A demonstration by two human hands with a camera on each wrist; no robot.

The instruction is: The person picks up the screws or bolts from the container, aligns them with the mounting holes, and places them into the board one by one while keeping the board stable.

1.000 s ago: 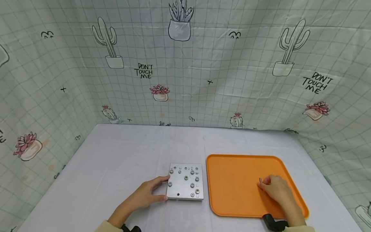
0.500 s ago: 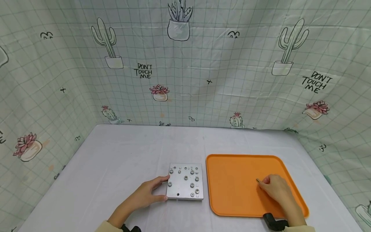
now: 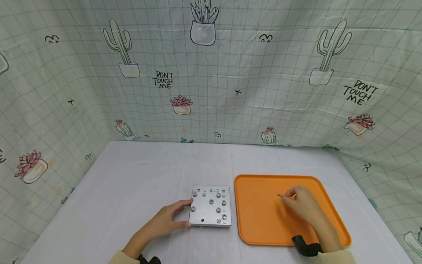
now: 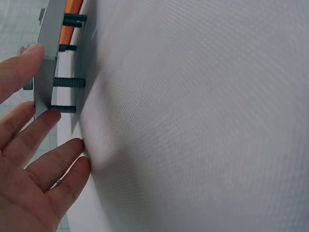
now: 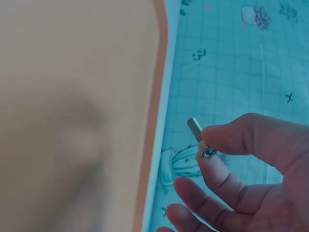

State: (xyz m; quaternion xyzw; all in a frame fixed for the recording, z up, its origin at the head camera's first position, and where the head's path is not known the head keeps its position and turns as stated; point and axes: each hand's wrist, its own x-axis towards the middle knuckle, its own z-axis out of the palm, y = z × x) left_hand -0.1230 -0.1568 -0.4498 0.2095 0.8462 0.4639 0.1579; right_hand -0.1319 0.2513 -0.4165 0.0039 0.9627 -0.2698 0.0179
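Observation:
A square metal plate (image 3: 211,206) with several bolts in it stands on the white table. My left hand (image 3: 166,219) rests against its left edge with straight fingers; in the left wrist view the fingers (image 4: 34,140) touch the plate's side (image 4: 48,63), and bolt shanks stick out below it. My right hand (image 3: 301,203) hovers over the orange tray (image 3: 260,220) and pinches a small silver bolt (image 3: 280,195) between thumb and forefinger. The right wrist view shows that bolt (image 5: 199,135) held at the fingertips.
The tray lies just right of the plate and shows nothing else on it. A cactus-print cloth (image 3: 211,73) walls in the table at the back and both sides. Bare white tabletop (image 3: 138,172) stretches left and behind the plate.
My right hand has lifted and moved left and away over the tray, carrying the small bolt toward the plate. The left hand and plate have stayed put.

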